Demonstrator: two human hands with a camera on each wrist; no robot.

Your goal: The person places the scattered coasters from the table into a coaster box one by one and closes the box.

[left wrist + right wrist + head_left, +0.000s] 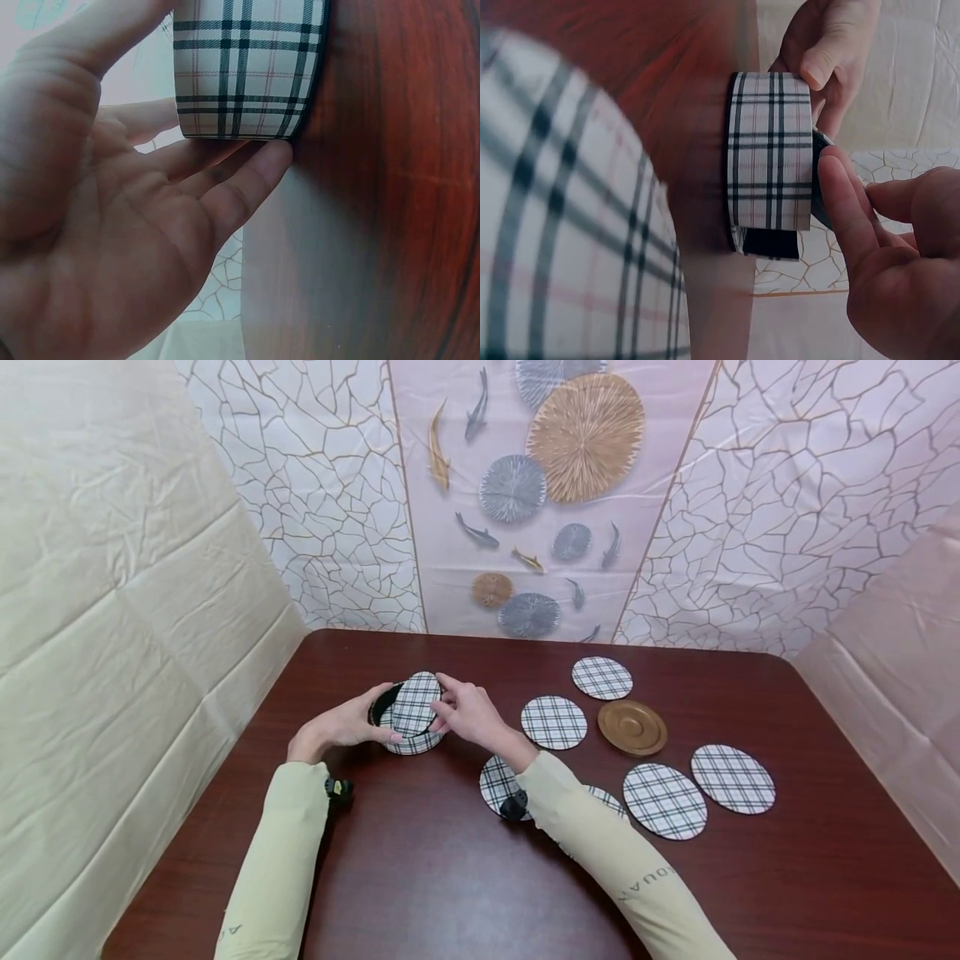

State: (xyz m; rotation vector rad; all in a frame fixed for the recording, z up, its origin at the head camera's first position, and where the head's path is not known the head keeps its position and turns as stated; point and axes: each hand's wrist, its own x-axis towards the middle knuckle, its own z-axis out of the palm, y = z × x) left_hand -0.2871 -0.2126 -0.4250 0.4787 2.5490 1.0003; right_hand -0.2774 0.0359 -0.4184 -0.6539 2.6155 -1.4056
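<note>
A round plaid coaster holder [415, 745] with a dark inside stands at the table's left. My left hand [345, 720] grips it from the left, thumb at the near rim; in the left wrist view the fingers curve round the plaid wall. Tilted over its opening is a plaid coaster [415, 703], pinched at its right edge by my right hand [474, 714]. Only the coaster's dark edge [819, 199] shows in the right wrist view, between fingers and holder. An opening in the holder's wall shows a black part [771, 244].
Several plaid coasters lie on the right half of the dark wooden table [450, 877], among them a far coaster [602, 677] and a right-hand coaster [732, 778]. A brown wooden disc [632, 727] lies among them. My right forearm partly covers two coasters.
</note>
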